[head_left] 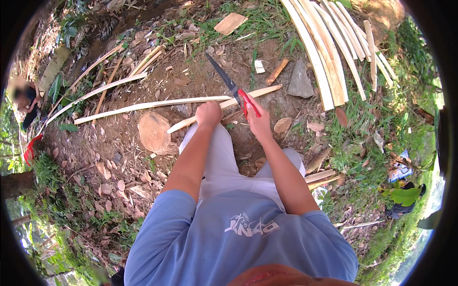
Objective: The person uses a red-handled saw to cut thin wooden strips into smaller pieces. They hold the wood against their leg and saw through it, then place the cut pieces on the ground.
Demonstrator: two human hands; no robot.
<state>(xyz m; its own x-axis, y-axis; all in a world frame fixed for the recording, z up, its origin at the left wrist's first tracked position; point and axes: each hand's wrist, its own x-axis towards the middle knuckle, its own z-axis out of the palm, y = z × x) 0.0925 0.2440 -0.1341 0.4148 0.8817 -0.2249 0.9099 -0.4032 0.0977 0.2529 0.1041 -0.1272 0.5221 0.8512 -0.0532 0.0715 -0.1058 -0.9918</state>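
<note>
We're looking down at a person seated on the ground, both hands busy. Left hand (209, 114) is at the left knee, fingers clamped on a pale wood strip (182, 124). Right hand (259, 126) has its fingers wrapped round the handle of a red-handled cutting tool (233, 87), the dark blade (222, 72) angled up and away to the left.

Risks, as we judge them: biggest is a slip. The strip is held one-handed with its far end unsupported, so a hard push could roll or flex it and let the edge skid. Left hand and trouser leg (220, 145) are close by; a stroke pulled back toward the body would put both in line. Digging in too deep could split the strip along the grain. We can't tell from this angle which side of the blade is sharp, or whether the tool touches the strip or just passes over it.

Strip itself: narrow, fairly straight, bare light wood, left end tapered, right end a bit browner. It lies slantwise through the left fist, left end near the sawn log (151, 131), middle behind the tool, right end out toward the grey stone (300, 81). A second long strip (143, 106) lies just beyond it; more slats (336, 86) are stacked upper right.
</note>
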